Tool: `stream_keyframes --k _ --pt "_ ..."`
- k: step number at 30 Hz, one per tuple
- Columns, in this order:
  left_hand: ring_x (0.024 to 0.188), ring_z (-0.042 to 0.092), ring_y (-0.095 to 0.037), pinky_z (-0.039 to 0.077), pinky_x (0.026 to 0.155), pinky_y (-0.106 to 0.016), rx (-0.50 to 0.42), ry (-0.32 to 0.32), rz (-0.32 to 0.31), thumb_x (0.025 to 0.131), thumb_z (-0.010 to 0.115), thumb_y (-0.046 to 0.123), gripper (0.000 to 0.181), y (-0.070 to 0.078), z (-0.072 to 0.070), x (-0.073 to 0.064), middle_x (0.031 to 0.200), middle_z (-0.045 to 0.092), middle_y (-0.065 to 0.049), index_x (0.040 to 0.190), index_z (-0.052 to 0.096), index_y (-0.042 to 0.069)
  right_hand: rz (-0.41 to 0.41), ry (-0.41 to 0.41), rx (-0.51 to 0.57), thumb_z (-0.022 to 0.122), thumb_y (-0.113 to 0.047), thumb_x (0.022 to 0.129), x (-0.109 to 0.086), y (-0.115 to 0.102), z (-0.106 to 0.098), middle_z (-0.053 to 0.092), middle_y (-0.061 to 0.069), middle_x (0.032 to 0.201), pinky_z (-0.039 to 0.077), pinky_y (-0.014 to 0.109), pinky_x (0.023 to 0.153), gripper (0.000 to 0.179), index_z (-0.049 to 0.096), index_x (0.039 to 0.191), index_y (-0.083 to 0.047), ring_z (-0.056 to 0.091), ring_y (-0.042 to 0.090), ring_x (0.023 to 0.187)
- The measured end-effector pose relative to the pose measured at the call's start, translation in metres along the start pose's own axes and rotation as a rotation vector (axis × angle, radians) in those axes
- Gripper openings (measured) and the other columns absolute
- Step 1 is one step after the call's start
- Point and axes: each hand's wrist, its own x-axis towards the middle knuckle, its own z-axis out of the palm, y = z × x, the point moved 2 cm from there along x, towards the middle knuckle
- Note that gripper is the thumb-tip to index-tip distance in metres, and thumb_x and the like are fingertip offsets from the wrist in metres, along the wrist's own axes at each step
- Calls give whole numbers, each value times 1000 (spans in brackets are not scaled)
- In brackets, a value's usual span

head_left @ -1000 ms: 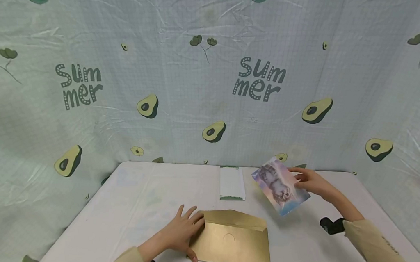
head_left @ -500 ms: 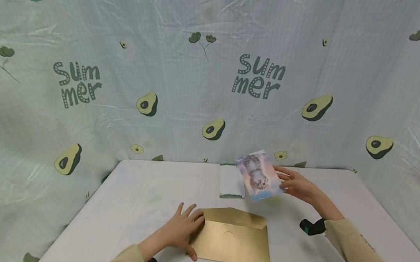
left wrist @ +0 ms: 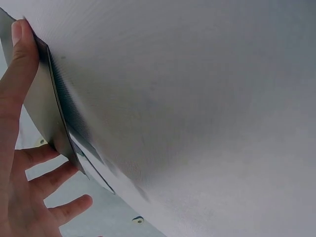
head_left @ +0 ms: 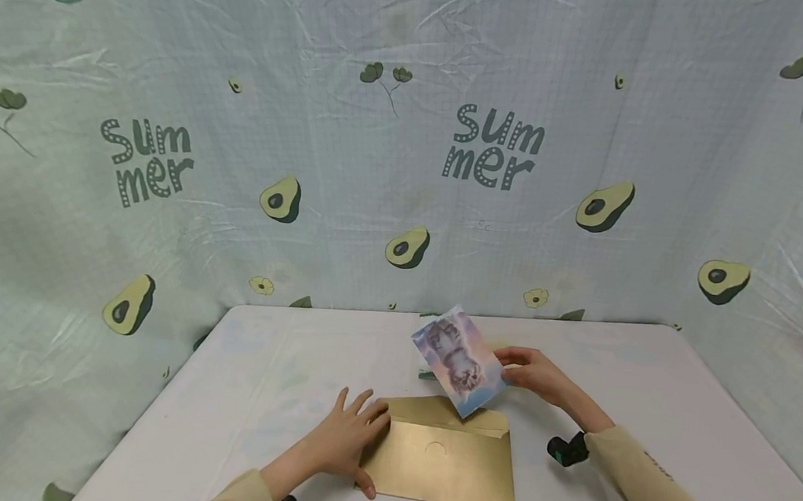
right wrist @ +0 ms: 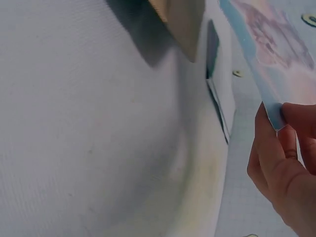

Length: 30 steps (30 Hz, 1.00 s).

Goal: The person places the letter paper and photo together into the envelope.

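A gold envelope (head_left: pixel 441 466) lies near the table's front, its flap folded up on the far side. My left hand (head_left: pixel 344 443) grips its left end, thumb at the near corner and fingers at the far part; the ring and little fingers stand spread. In the left wrist view, the envelope (left wrist: pixel 44 108) shows between thumb and fingers. My right hand (head_left: pixel 540 375) pinches a pastel picture card (head_left: pixel 460 357) with grey furry animals by its right corner. The card is tilted, its lower corner overlapping the envelope flap in the head view. The right wrist view shows the card (right wrist: pixel 271 44) pinched by thumb and fingers.
Behind the card, mostly hidden, lies a white flat piece with green ends (head_left: pixel 425 374). A white cloth covers the table (head_left: pixel 279 367). A patterned avocado curtain (head_left: pixel 338 159) hangs at the back and along the sides. Black wrist cameras (head_left: pixel 567 450) sit by both cuffs.
My right hand has carried the picture card left and nearer, from the table's right back to above the envelope flap. My left hand and the envelope have stayed in place.
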Motion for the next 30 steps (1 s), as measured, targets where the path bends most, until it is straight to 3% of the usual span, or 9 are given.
stream_keyframes --k 9,18,30 --pt "122 38 -34 32 91 -61 -3 31 2 48 56 80 98 0 1 -3 126 42 -6 123 42 18 -14 101 -123 53 -1 83 4 5 16 55 24 108 54 36 66 34 53 117 3 58 19 86" --pt "114 42 -28 34 90 -57 38 48 5 48 53 83 96 -2 1 -3 123 44 -6 120 42 19 -137 -61 -348 48 4 83 -3 0 22 58 21 98 49 27 55 33 57 115 1 55 14 71" --pt "113 41 -27 34 90 -54 59 39 -7 47 51 84 99 -1 0 -2 123 45 -6 122 42 19 -223 -35 -484 52 6 81 -2 -3 23 64 20 98 47 20 56 22 64 99 2 62 20 77"
